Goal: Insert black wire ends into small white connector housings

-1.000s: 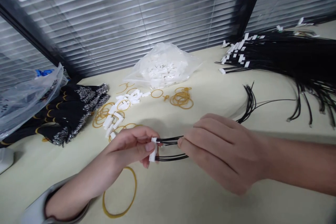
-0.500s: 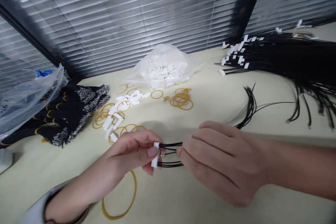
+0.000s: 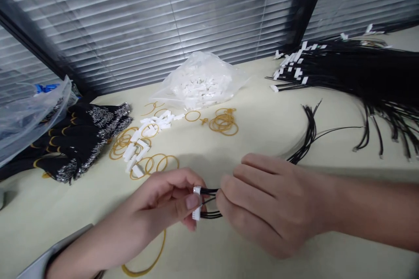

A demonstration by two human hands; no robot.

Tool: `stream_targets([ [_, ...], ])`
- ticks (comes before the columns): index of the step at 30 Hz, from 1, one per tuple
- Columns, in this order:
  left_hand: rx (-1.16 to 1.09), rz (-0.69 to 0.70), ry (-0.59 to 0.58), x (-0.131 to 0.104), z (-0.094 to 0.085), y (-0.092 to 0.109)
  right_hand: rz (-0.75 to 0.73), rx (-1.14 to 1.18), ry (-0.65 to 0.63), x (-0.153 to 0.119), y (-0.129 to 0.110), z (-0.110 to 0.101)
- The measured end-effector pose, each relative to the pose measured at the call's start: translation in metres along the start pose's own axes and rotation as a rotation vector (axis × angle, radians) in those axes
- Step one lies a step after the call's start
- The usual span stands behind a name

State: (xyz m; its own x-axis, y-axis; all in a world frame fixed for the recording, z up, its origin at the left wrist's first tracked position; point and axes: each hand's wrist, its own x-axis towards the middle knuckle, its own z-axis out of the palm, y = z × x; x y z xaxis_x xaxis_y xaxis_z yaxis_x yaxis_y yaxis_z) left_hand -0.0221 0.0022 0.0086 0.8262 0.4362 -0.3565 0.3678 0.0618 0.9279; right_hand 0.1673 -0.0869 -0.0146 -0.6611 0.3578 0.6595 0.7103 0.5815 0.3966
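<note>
Person's two hands at a pale table (image 3: 255,139), with the work held between them above its surface. The left hand (image 3: 160,209) pinches a white connector (image 3: 196,214), thumb on the near face and fingers curled behind. The right hand (image 3: 262,205) is closed on the black wires (image 3: 211,215) that run from the connector's right side (its fingertips are partly hidden by the hand itself). One thin wire meets the connector between an upper and a lower group; whether it is seated cannot be told.

Containers: at the back centre, near the blinds (image 3: 131,17), a translucent plastic bag (image 3: 231,74) rests on the table and holds a heap of small white pieces (image 3: 201,86), visible through its wall. At the left, a second clear bag (image 3: 29,126) lies against banded black bundles (image 3: 62,139) with silvery tips; some tips show through the plastic, though whether they lie inside or beneath is unclear. A blue item (image 3: 47,87) appears at its upper edge.

Loose material: white housings (image 3: 135,150) lie among yellow rubber bands (image 3: 122,144), beyond the left hand; a larger band (image 3: 160,250) lies near the left forearm. To the right are a small wire bunch (image 3: 309,133) and, farther back, a broad pile of black cables (image 3: 360,65) with white ends.
</note>
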Motion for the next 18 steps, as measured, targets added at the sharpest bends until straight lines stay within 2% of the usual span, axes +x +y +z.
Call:
stream_targets([
  [5,0.005,-0.006,-0.034,-0.0009,0.0020,0.0013,-0.009,0.069,0.013,-0.0014,0.0021,0.0009],
  [11,-0.019,0.083,0.063,0.0061,-0.0010,-0.0009,0.257,0.098,0.101,-0.0076,0.0058,0.0055],
  [14,0.021,0.104,0.118,0.0083,-0.0047,-0.0024,0.345,0.078,0.065,-0.0096,0.0056,0.0083],
  [18,0.146,0.086,0.117,0.0059,-0.0048,-0.0028,0.341,0.081,-0.004,-0.0089,0.0057,0.0092],
])
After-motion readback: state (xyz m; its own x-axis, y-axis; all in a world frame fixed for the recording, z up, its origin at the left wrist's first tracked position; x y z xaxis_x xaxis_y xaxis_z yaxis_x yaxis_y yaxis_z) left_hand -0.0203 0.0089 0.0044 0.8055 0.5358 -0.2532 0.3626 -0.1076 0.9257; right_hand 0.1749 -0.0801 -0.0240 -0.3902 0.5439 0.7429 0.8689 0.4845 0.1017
